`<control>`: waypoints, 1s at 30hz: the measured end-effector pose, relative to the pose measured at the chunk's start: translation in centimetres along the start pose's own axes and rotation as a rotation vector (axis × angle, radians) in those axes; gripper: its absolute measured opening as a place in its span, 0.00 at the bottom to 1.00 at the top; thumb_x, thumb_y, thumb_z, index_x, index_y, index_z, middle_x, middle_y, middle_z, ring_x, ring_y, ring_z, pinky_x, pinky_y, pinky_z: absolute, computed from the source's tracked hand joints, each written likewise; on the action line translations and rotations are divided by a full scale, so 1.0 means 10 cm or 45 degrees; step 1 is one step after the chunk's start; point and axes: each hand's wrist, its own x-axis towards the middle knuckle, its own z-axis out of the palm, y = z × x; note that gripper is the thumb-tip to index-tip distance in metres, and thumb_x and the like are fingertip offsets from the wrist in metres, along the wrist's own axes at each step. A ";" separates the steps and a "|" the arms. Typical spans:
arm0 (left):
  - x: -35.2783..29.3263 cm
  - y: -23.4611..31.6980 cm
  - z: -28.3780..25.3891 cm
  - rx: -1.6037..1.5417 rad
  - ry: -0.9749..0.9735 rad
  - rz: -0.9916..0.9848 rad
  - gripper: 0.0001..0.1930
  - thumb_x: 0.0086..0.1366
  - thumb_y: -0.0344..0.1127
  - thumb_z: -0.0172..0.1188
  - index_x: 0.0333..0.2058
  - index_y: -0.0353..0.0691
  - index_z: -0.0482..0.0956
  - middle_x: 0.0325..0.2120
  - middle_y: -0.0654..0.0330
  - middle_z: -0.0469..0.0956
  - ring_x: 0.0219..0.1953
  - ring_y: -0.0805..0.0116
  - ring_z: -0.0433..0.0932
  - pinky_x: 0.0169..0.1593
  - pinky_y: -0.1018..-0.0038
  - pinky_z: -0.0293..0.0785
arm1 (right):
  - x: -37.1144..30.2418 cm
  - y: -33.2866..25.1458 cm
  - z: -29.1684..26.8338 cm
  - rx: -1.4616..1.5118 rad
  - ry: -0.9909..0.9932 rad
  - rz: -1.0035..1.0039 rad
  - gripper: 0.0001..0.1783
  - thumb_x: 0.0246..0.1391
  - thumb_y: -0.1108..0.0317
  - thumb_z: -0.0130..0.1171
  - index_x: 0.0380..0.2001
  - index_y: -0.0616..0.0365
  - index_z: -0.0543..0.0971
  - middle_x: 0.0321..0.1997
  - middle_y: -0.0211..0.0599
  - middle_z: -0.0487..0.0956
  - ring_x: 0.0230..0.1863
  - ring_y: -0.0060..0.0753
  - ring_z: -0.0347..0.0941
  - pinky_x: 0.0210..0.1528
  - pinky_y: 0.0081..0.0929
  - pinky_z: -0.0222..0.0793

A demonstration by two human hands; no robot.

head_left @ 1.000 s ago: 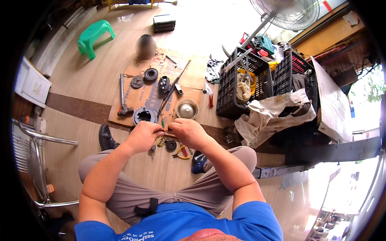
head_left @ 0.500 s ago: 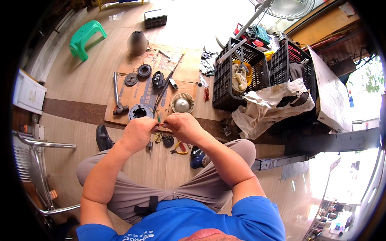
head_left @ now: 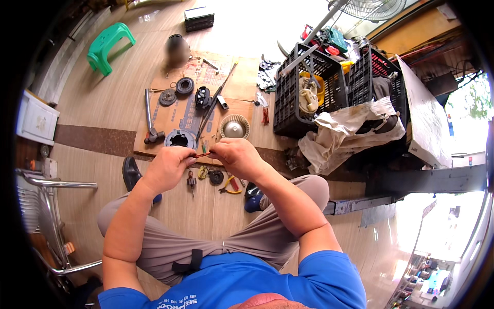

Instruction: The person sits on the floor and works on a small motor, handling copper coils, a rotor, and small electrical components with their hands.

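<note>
A thin red-and-dark wire [head_left: 202,155] stretches between my two hands in front of my crossed legs. My left hand [head_left: 172,165] pinches one end of it between thumb and fingers. At the other end, my right hand [head_left: 234,156] has its fingers closed on the wire. Just beyond them, a grey ring-shaped housing [head_left: 174,137] and a pale finned blower wheel [head_left: 235,126] lie on the cardboard sheet [head_left: 212,143]. On the floor below the hands are a motor armature [head_left: 192,182], a dark round part [head_left: 216,178] and yellow-handled pliers [head_left: 231,191].
A hammer [head_left: 149,117], a black ring [head_left: 184,85] and a black motor part [head_left: 203,98] lie farther out on the cardboard. Black crates [head_left: 287,114] stand at right, partly draped with a pale cloth [head_left: 329,138]. A green stool [head_left: 105,45] is at far left, a metal chair [head_left: 56,182] nearer.
Both hands have drawn slightly apart, so more of the wire shows between them. My left hand has shifted a little left, uncovering more of the armature.
</note>
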 end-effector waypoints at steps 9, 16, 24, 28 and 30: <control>0.03 0.02 -0.09 -0.010 -0.088 -0.117 0.08 0.61 0.29 0.60 0.37 0.34 0.81 0.25 0.46 0.78 0.28 0.51 0.78 0.34 0.66 0.73 | 0.03 -0.09 -0.07 0.003 -0.048 -0.005 0.02 0.49 0.71 0.58 0.27 0.56 0.76 0.27 0.38 0.76 0.34 0.45 0.76 0.35 0.37 0.71; 0.01 -0.02 -0.05 0.100 0.018 0.136 0.06 0.56 0.27 0.59 0.33 0.35 0.80 0.27 0.48 0.78 0.33 0.49 0.78 0.35 0.63 0.73 | 0.03 -0.09 -0.13 0.041 -0.046 -0.019 0.06 0.51 0.70 0.62 0.33 0.57 0.78 0.26 0.40 0.75 0.31 0.48 0.74 0.32 0.38 0.70; -0.04 -0.09 0.10 0.191 -0.003 0.127 0.02 0.57 0.26 0.54 0.29 0.36 0.75 0.25 0.49 0.76 0.32 0.48 0.77 0.36 0.59 0.72 | 0.02 -0.14 0.04 0.063 -0.060 -0.040 0.08 0.51 0.72 0.62 0.36 0.59 0.78 0.28 0.41 0.75 0.30 0.49 0.74 0.32 0.39 0.70; -0.01 -0.08 0.04 0.182 -0.068 0.111 0.03 0.59 0.29 0.56 0.29 0.36 0.75 0.27 0.49 0.78 0.34 0.48 0.78 0.37 0.60 0.73 | 0.04 -0.11 0.02 -0.028 -0.106 -0.085 0.05 0.50 0.72 0.63 0.31 0.57 0.78 0.26 0.40 0.74 0.30 0.48 0.74 0.30 0.38 0.70; -0.03 -0.06 0.02 0.145 -0.108 0.069 0.04 0.60 0.30 0.57 0.31 0.36 0.77 0.27 0.48 0.78 0.34 0.47 0.78 0.38 0.59 0.73 | 0.04 -0.12 0.04 -0.026 -0.112 -0.090 0.05 0.49 0.71 0.63 0.30 0.56 0.78 0.25 0.38 0.74 0.29 0.47 0.74 0.30 0.37 0.70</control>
